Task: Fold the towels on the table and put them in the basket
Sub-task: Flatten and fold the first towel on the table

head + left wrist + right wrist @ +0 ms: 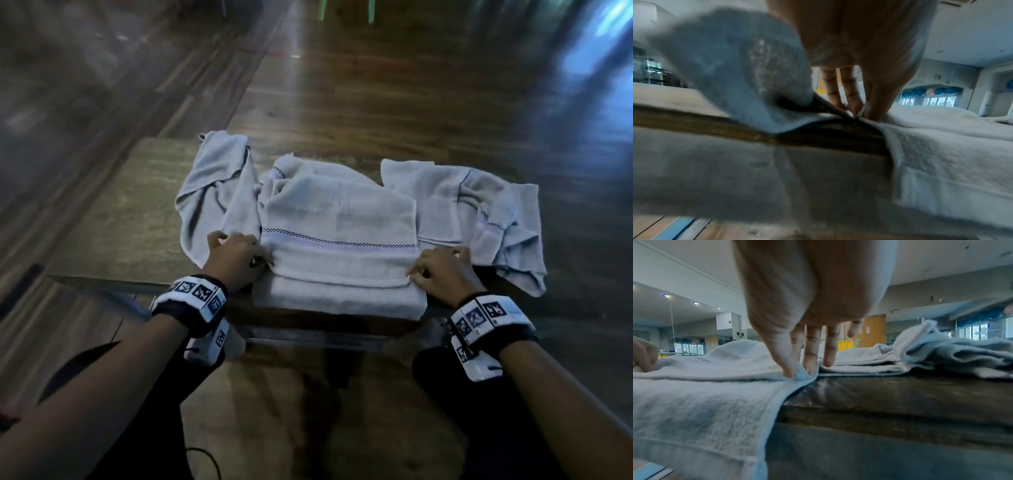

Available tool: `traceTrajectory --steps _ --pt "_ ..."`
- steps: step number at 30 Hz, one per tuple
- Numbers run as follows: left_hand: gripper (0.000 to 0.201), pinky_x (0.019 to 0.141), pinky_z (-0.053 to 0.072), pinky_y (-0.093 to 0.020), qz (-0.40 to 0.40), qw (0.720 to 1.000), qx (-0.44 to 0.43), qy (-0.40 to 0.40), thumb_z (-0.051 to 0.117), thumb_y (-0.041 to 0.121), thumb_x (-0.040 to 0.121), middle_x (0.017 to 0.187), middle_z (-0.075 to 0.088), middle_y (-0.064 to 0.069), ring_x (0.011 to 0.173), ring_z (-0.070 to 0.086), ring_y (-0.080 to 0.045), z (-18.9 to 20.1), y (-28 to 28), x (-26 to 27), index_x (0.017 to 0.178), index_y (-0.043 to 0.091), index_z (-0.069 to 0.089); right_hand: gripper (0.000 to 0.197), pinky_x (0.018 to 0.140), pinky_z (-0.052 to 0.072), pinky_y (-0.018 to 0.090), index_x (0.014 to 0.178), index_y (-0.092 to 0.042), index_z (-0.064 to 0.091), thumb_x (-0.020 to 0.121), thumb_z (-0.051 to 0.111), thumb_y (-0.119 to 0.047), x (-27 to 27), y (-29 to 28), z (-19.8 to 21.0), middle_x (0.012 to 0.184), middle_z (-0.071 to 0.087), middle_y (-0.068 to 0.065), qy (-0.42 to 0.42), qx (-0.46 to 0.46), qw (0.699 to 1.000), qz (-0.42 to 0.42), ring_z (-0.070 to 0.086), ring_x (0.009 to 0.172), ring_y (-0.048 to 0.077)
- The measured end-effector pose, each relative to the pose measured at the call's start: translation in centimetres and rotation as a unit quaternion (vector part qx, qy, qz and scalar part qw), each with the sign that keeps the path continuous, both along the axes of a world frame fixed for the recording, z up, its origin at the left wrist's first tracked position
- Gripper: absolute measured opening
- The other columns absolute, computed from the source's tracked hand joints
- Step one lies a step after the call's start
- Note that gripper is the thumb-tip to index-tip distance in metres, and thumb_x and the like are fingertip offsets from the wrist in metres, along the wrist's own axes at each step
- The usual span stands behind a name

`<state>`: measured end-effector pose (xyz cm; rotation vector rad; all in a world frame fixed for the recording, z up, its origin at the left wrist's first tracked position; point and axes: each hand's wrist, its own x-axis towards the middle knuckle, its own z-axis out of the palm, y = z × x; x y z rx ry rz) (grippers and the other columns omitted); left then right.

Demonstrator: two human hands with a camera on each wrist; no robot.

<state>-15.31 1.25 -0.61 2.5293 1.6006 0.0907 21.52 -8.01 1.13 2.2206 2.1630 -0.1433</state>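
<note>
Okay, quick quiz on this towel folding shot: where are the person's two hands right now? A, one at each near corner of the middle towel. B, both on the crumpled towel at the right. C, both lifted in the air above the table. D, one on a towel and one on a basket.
A: the left hand and the right hand each pinch a near corner of the middle towel; the right wrist view shows thumb and finger closed on its edge.

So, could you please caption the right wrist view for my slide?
Right hand pinches the folded towel's corner at the table edge.
</note>
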Motion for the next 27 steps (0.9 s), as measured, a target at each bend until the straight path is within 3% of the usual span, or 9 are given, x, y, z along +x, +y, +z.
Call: traceTrajectory --steps 6,15,19,23,27 --pt "0.018 0.092 0.020 -0.046 0.038 0.999 0.033 0.022 0.056 0.021 0.077 0.095 0.060 0.008 0.105 0.053 -0.016 0.8 3.0 2.1 0.082 0.030 0.072 0.018 0.085 0.020 0.037 0.084 -0.037 0.073 0.087 0.057 -0.029 0.1 2.6 -0.1 0.100 0.069 -0.010 -0.054 0.052 0.997 -0.022 0.052 0.102 0.019" --pt "0.028 0.092 0.027 -0.045 0.032 0.998 0.004 0.047 0.053 0.013 0.077 0.088 0.060 0.007 0.102 0.055 -0.022 1.1 4.0 2.8 0.084 0.032 0.072 0.018 0.088 0.019 0.037 0.086 -0.035 0.070 0.089 0.055 -0.027 0.5 3.8 -0.2 0.104 0.066 -0.014 -0.022 0.041 0.999 -0.024 0.051 0.105 0.016" --pt "0.029 0.086 0.027 -0.043 0.019 0.999 0.025 0.017 0.050 0.013 0.080 0.094 0.063 0.007 0.101 0.053 -0.020 1.5 2.9 2.2 0.085 0.032 0.072 0.012 0.086 0.017 0.036 0.084 -0.033 0.069 0.087 0.059 -0.026 0.7 2.1 -0.3 0.097 0.068 -0.010 0.001 0.104 0.995 -0.007 0.054 0.099 0.017" --pt "0.018 0.086 0.042 -0.048 0.019 0.995 0.061 -0.080 0.062 0.017 0.083 0.091 0.068 0.005 0.092 0.055 -0.026 2.3 1.2 0.7 0.087 0.031 0.073 0.006 0.082 0.019 0.035 0.083 -0.025 0.069 0.083 0.066 -0.020 1.1 0.0 0.2 0.090 0.070 -0.005 0.066 0.210 0.975 -0.014 0.059 0.092 0.020" --pt "0.013 0.081 0.044 -0.042 0.008 0.985 0.098 -0.141 0.066 0.017 0.084 0.090 0.067 -0.004 0.091 0.055 -0.030 3.1 -1.0 -0.6 0.093 0.021 0.074 0.009 0.082 0.019 0.032 0.087 -0.023 0.068 0.081 0.069 -0.016 1.6 -1.7 0.9 0.088 0.069 -0.003 0.090 0.271 0.958 -0.009 0.061 0.091 0.021"
